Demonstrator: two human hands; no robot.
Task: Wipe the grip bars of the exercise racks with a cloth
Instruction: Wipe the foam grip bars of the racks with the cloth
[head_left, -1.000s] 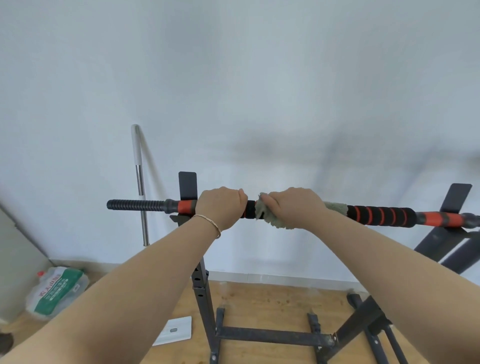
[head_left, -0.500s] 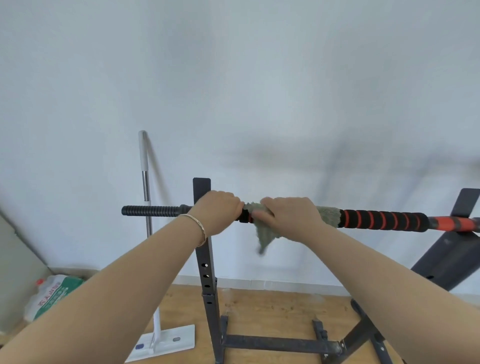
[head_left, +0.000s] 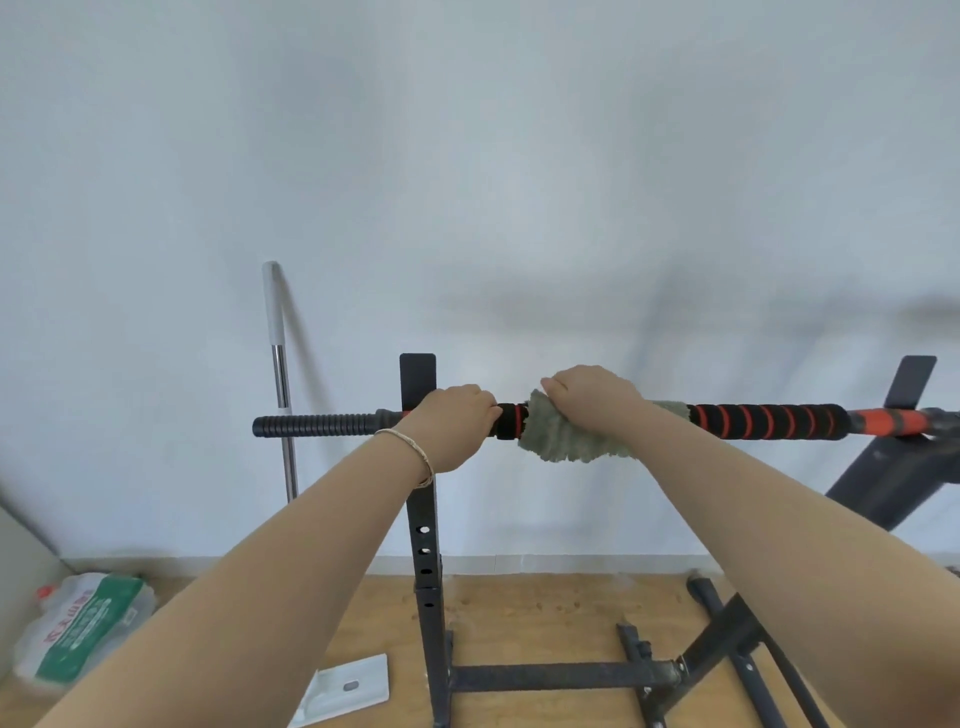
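I see both arms stretched to the bar (head_left: 769, 422): my left hand (head_left: 451, 427) clenches it bare, my right hand (head_left: 592, 400) grasps the cloth (head_left: 563, 441) wrapped beside it

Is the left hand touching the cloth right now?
Apart. The head view shows a bare stretch of grip bar between the left hand, gripping the bar, and the cloth under the right hand.

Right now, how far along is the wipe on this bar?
Done: cannot tell; no wiped stretch looks different. In hand: the right hand grips the fluffy grey-green cloth around the black-and-orange foam grip bar; the left hand holds the bar beside it. Left, likely: the rest of that bar, including its ribbed black end.
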